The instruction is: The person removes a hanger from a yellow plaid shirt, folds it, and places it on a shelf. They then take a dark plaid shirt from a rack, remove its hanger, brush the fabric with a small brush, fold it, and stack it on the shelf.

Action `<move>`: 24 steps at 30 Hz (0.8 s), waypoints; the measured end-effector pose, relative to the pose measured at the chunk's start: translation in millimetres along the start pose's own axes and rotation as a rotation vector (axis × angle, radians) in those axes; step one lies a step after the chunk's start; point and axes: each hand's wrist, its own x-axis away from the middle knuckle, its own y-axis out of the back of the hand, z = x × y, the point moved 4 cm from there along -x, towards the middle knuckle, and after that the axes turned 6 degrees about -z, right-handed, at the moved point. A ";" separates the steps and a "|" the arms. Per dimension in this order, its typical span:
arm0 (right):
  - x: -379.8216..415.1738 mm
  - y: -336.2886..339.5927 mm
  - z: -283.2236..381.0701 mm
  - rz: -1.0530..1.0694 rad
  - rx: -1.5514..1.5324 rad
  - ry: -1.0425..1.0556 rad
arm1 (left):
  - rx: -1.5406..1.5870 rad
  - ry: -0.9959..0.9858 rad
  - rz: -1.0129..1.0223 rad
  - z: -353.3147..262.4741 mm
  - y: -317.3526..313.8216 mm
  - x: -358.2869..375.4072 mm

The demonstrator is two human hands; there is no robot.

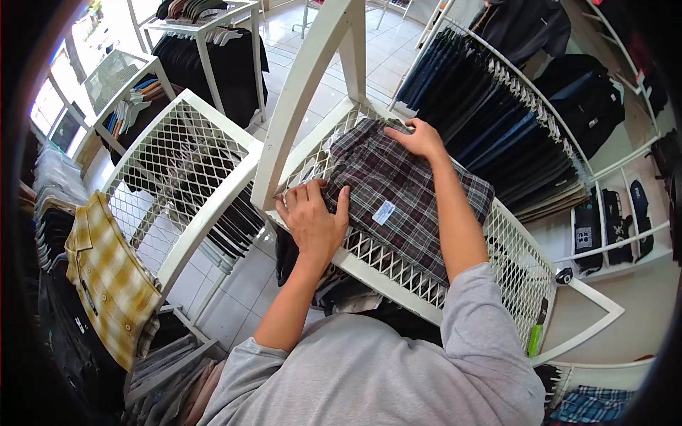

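Note:
A folded dark plaid garment (pixel 412 192), with a gathered edge at its far left end, lies on a white mesh shelf (pixel 398 302). A small light-blue label (pixel 383 212) sits on top of the cloth. At the garment's near left corner is my left hand (pixel 312 220), with fingers spread and the thumb by the cloth. My right hand (pixel 420 138) rests over the far edge, thumb and fingers apart, its fingertips partly hidden. Neither hand lifts the garment.
A white frame post (pixel 298 92) rises just beyond my left hand. On the left are another mesh rack (pixel 177 163) and a yellow plaid shirt (pixel 114 277). Hanging jeans (pixel 490 106) line the right side. A green tag (pixel 536 341) hangs at the shelf's right end.

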 end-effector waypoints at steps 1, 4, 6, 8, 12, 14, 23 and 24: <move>-0.6 4.8 -1.1 0.066 0.001 0.005 | -0.003 0.003 0.002 0.6 0.1 0.6; -21.9 -9.1 -16.9 0.104 -0.134 0.016 | -0.005 -0.021 0.009 1.2 -2.8 -0.4; -23.5 -5.4 -17.6 0.192 -0.234 0.040 | 0.008 -0.008 0.026 4.9 -6.3 2.8; -8.0 6.7 -4.6 0.208 -0.499 0.174 | 0.028 -0.029 0.007 6.3 -8.6 3.3; 25.7 51.1 4.7 0.205 -0.765 0.338 | 0.148 -0.007 0.008 2.2 3.2 -0.9; 43.6 76.1 -1.7 0.161 -0.866 0.386 | 0.301 0.071 0.062 1.0 11.2 -5.6; 144.7 234.6 -56.9 -0.271 -0.875 0.473 | 0.611 -0.198 0.523 -97.7 62.6 -87.9; 146.8 251.4 -80.4 -0.302 -0.839 0.471 | 0.553 -0.244 0.581 -123.7 74.9 -97.5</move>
